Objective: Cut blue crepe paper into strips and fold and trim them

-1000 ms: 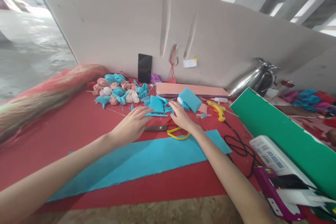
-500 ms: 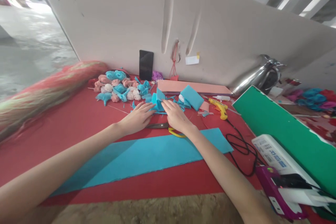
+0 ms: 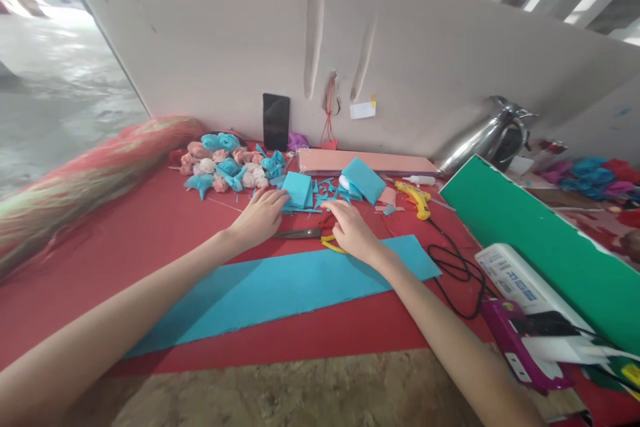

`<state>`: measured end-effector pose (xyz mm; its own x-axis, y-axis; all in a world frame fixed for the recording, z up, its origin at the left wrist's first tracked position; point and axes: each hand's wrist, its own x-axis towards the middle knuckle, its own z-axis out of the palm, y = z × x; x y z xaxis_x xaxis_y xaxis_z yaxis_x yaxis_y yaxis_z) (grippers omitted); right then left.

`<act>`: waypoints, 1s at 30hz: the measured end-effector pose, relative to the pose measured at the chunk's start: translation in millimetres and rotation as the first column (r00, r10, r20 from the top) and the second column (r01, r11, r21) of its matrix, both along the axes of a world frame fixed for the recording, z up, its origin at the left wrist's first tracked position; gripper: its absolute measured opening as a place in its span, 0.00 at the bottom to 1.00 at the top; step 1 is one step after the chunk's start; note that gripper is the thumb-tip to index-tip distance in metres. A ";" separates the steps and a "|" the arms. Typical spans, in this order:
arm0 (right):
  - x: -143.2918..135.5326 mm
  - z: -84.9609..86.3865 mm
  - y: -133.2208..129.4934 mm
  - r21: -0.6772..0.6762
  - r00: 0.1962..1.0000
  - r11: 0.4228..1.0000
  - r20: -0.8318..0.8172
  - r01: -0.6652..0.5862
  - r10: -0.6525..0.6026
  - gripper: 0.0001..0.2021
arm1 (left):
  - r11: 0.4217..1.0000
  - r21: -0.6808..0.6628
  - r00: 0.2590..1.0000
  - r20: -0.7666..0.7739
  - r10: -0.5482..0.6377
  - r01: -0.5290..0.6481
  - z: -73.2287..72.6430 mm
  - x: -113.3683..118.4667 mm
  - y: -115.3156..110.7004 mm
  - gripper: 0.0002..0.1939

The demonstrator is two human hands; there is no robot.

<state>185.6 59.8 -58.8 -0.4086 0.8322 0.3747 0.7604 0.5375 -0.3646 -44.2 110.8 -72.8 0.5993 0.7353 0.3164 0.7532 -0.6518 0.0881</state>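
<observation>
My left hand (image 3: 259, 219) lies low over the red table top, fingers stretched out and their tips at the left edge of a folded blue crepe paper piece (image 3: 299, 188). It is not gripping the paper. My right hand (image 3: 354, 232) is open, with bent fingers apart, above the yellow-and-red handles of a pair of scissors (image 3: 303, 233). The scissors lie flat, with their blades pointing left and part of the handles hidden by that hand. Closer to me, a long blue crepe paper strip (image 3: 280, 293) stretches under both forearms. Blue scraps (image 3: 325, 190) lie beyond the hands.
Paper flowers (image 3: 227, 167) are heaped at back left. A phone (image 3: 276, 121) leans on the wall. Another folded blue piece (image 3: 365, 180), a yellow glue gun (image 3: 415, 199) with black cord, a steel jug (image 3: 480, 137), a green board (image 3: 540, 247) and a power strip (image 3: 515, 280) are to the right.
The folded blue paper has left my hands' hold and now lies flat. My right hand has moved right and toward me, over the scissors handles; my left hand has drawn slightly left.
</observation>
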 end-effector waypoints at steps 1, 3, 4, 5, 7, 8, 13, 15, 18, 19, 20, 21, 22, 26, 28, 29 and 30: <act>5.7 3.5 -7.9 0.005 0.999 0.999 -0.008 0.032 -0.032 0.27 | 1.000 -0.010 1.000 -0.009 -0.004 0.004 -1.1 0.1 1.5 0.22; 20.0 10.1 -24.9 0.009 0.994 0.995 -0.024 0.104 -0.104 0.24 | 1.000 -0.026 1.000 -0.017 -0.011 0.010 -2.9 0.0 3.1 0.21; 28.8 12.7 -33.8 0.012 0.989 0.989 -0.033 0.146 -0.145 0.22 | 1.000 -0.029 1.000 -0.016 -0.010 0.010 -3.6 -0.2 3.5 0.21; 38.3 14.5 -42.7 0.014 0.982 0.982 -0.041 0.188 -0.187 0.21 | 1.000 -0.030 1.000 -0.011 -0.006 0.006 -4.2 -0.4 3.8 0.21; 58.8 15.0 -59.5 0.015 0.961 0.962 -0.051 0.274 -0.273 0.18 | 1.000 -0.030 1.000 0.005 0.007 -0.007 -5.2 -0.4 4.5 0.21; 68.9 13.5 -67.1 0.017 0.947 0.948 -0.053 0.317 -0.316 0.17 | 1.000 -0.029 1.000 0.015 0.010 -0.010 -5.4 0.0 4.9 0.22; 99.8 -0.4 -93.2 0.017 0.913 0.914 -0.055 0.406 -0.404 0.14 | 1.000 -0.019 0.999 0.048 -0.018 0.019 -3.2 8.2 9.9 0.23; 98.5 -0.9 -95.6 0.022 0.917 0.918 -0.057 0.397 -0.395 0.14 | 0.999 -0.015 0.998 0.042 -0.047 0.047 -2.2 13.3 13.2 0.22; 81.4 6.3 -85.8 0.033 0.943 0.943 -0.054 0.331 -0.329 0.16 | 0.996 -0.019 0.996 0.019 -0.086 0.087 -4.3 19.2 18.3 0.21; 72.2 9.2 -78.5 0.034 0.956 0.956 -0.048 0.291 -0.289 0.17 | 0.996 -0.020 0.996 0.012 -0.092 0.092 -6.0 20.3 19.5 0.21; 61.8 11.4 -69.2 0.032 0.970 0.970 -0.038 0.243 -0.242 0.19 | 0.995 -0.021 0.996 0.007 -0.093 0.093 -7.9 20.8 20.2 0.21; 50.4 12.5 -58.2 0.025 0.981 0.981 -0.027 0.194 -0.193 0.21 | 0.996 -0.019 0.996 0.003 -0.090 0.090 -9.8 20.9 20.5 0.21; 38.5 12.2 -45.9 0.017 0.989 0.988 -0.011 0.150 -0.150 0.23 | 0.996 -0.017 0.996 -0.001 -0.088 0.088 -11.4 20.5 20.4 0.21; -5.9 1.6 6.8 -0.030 0.997 0.998 0.069 0.048 -0.046 0.30 | 0.997 -0.008 0.997 -0.023 -0.078 0.078 -13.1 17.7 17.9 0.21; -20.4 -3.4 28.0 -0.048 0.994 0.998 0.107 0.030 -0.025 0.30 | 0.997 -0.006 0.997 -0.034 -0.074 0.074 -12.2 16.8 16.8 0.21; -24.8 -4.5 36.5 -0.053 0.992 0.998 0.125 0.038 -0.031 0.29 | 0.997 -0.006 0.997 -0.039 -0.073 0.072 -11.8 16.6 16.4 0.21; -27.1 -4.5 43.5 -0.051 0.988 0.996 0.140 0.066 -0.058 0.26 | 0.997 -0.005 0.996 -0.043 -0.073 0.072 -11.6 16.6 16.1 0.21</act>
